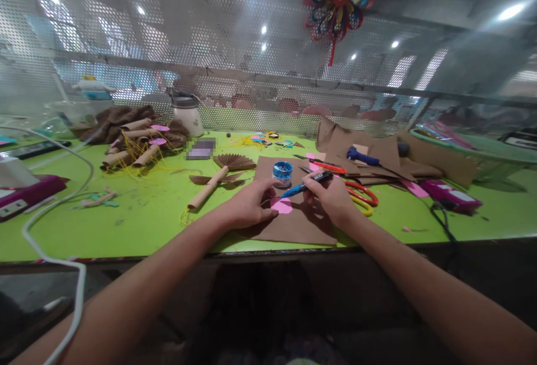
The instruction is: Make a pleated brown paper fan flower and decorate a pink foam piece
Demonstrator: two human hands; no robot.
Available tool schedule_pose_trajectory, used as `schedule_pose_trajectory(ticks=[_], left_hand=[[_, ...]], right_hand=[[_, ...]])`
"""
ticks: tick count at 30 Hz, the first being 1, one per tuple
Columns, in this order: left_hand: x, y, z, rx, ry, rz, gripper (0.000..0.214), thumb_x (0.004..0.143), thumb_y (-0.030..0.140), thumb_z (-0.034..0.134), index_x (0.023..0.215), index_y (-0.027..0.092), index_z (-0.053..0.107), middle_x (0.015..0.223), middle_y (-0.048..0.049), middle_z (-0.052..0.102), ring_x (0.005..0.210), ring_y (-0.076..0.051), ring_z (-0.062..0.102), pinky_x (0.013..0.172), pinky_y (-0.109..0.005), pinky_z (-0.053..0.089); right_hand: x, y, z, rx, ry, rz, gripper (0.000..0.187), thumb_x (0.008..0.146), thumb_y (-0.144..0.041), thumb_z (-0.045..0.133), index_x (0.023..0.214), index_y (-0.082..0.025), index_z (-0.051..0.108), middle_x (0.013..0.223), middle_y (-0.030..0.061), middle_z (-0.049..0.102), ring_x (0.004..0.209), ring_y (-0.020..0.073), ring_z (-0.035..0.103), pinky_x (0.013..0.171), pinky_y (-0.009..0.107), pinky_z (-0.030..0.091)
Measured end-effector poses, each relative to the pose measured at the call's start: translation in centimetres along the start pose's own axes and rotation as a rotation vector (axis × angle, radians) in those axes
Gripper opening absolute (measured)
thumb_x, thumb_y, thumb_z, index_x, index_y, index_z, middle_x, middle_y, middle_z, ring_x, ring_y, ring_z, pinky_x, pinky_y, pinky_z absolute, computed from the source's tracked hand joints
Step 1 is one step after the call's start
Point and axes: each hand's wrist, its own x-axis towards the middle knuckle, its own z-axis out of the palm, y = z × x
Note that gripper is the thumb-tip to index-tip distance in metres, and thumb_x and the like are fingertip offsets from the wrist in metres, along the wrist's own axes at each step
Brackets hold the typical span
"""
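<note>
My left hand (250, 207) presses down on a small pink paper piece (282, 205) that lies on a brown paper sheet (293, 222). Its fingers are curled at the pink piece's left edge. My right hand (331, 194) is closed round a blue and black marker (306, 183), whose tip points down at the pink piece. A small blue-lidded jar (282, 173) stands just behind the pink piece on the brown sheet.
Red and yellow scissors (361, 194) lie right of my right hand. A rolled brown paper tube (207, 188) and a folded fan (234, 161) lie to the left. Further tubes (132, 150), a white cable (59, 200), brown sheets (377, 152) and a green basket (474, 155) crowd the green table (138, 214).
</note>
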Motion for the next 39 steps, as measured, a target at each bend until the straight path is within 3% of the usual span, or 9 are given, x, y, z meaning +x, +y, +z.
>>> schedule_pose_trajectory(ticks=[6,10,39], left_hand=[[-0.1,0.36,-0.38,0.133,-0.014,0.01,0.027,0.072,0.033,0.059,0.094,0.016,0.058,0.091,-0.0054,0.059,0.08,-0.018,0.053,0.068,-0.028,0.04],[-0.1,0.51,-0.52,0.18,-0.01,0.03,0.02,0.073,0.032,0.059,0.083,0.016,0.06,0.088,-0.0056,0.057,0.078,-0.018,0.052,0.067,-0.028,0.04],[-0.17,0.68,-0.52,0.199,-0.008,0.012,0.02,0.073,0.033,0.059,0.083,0.016,0.061,0.089,-0.0062,0.058,0.081,-0.019,0.053,0.068,-0.027,0.04]], right_hand=[[-0.14,-0.46,0.01,-0.017,0.024,0.015,0.024,0.074,-0.041,0.06,0.072,-0.017,0.056,0.051,-0.0019,0.056,0.045,0.0114,0.051,0.048,0.024,0.041],[-0.22,-0.52,0.01,-0.013,0.02,0.026,0.025,0.073,-0.041,0.061,0.072,-0.017,0.056,0.051,-0.0019,0.056,0.044,0.0111,0.05,0.046,0.023,0.04],[-0.33,-0.68,0.19,-0.097,-0.028,0.023,0.025,0.075,-0.042,0.059,0.071,-0.018,0.055,0.051,-0.0021,0.056,0.043,0.0112,0.048,0.044,0.023,0.038]])
